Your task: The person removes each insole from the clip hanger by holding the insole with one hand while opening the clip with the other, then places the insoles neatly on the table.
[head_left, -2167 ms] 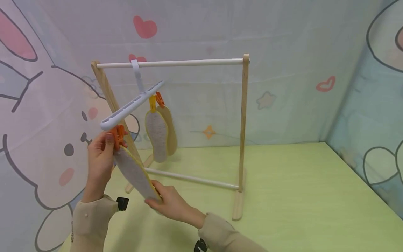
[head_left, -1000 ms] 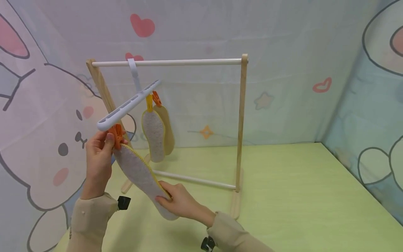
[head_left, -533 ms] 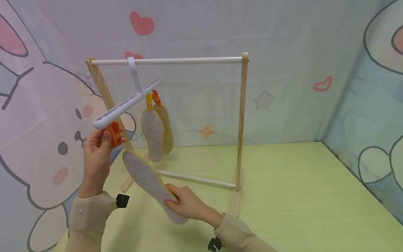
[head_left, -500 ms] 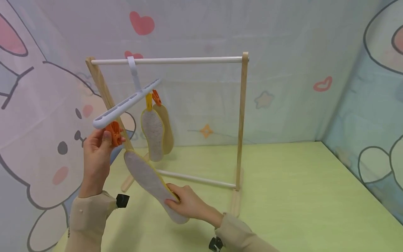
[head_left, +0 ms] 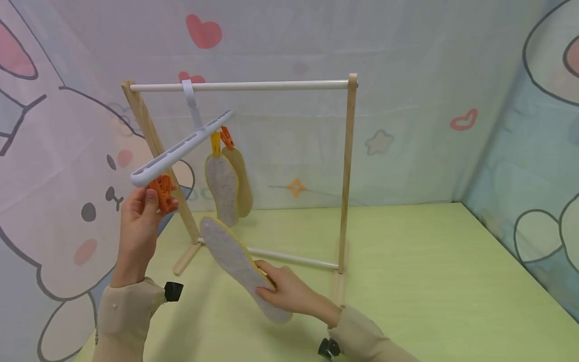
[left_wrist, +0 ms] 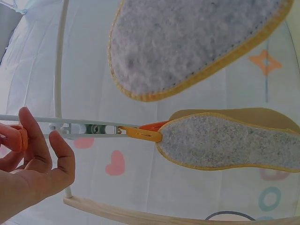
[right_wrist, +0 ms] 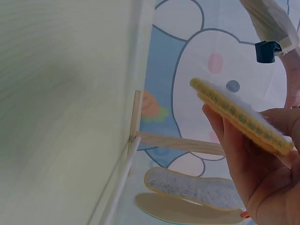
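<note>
My left hand (head_left: 137, 226) pinches an orange clothespin (head_left: 165, 193) just under the near end of the white hanger (head_left: 174, 153). Between the thumb and fingers of my right hand (head_left: 289, 289) is a grey felt insole (head_left: 232, 256) with a yellow stitched edge. It slants in the air, its upper end apart from the orange clothespin. Under the far half of the hanger, a second grey insole (head_left: 221, 188) hangs from a yellow clothespin (head_left: 216, 145). Behind it a tan insole (head_left: 244, 186) hangs from another orange clothespin (head_left: 227, 138).
The hanger hooks over the white top rail (head_left: 271, 85) of a rack with wooden posts (head_left: 347, 176). A lower white rail (head_left: 294, 259) joins the posts near the pale green table (head_left: 429, 281). A printed cloth (head_left: 407, 65) stands behind.
The held insole has come out of the orange clothespin. My right hand has carried it right and slightly down. My left hand stays at the hanger's near end with the clothespin.
</note>
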Tool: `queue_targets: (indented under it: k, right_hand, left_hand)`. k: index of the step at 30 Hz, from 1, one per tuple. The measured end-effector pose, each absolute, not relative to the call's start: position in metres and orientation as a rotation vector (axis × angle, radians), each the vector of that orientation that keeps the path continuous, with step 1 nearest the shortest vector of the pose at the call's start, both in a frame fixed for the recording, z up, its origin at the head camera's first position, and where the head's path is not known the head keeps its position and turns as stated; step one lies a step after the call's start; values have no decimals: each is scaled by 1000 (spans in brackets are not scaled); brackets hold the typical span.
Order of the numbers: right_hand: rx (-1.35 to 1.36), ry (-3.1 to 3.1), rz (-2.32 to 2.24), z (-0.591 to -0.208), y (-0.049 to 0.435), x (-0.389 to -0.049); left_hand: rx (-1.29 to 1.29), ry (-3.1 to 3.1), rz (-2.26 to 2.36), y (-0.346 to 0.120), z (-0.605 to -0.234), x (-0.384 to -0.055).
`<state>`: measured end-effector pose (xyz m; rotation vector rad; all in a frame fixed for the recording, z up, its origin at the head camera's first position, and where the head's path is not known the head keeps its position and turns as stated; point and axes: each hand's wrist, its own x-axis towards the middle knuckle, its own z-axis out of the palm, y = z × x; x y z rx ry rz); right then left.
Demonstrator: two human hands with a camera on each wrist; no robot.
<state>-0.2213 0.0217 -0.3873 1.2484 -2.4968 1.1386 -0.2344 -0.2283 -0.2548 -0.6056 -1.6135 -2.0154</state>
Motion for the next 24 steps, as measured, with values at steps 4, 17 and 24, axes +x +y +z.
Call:
queue_targets:
  k: [4, 17, 24]
  right_hand:
    - [1243, -2562, 1147, -386, 28, -219]
    - [1168, -2635, 1310, -397, 77, -204]
    - [1155, -2613, 1465, -399, 114, -194]
  left_hand:
    - [-611, -1634, -1988, -230, -255, -233]
    - [-457, -1581, -1967, -235, -248, -228]
    - [-512, -1491, -1991, -237, -243, -225]
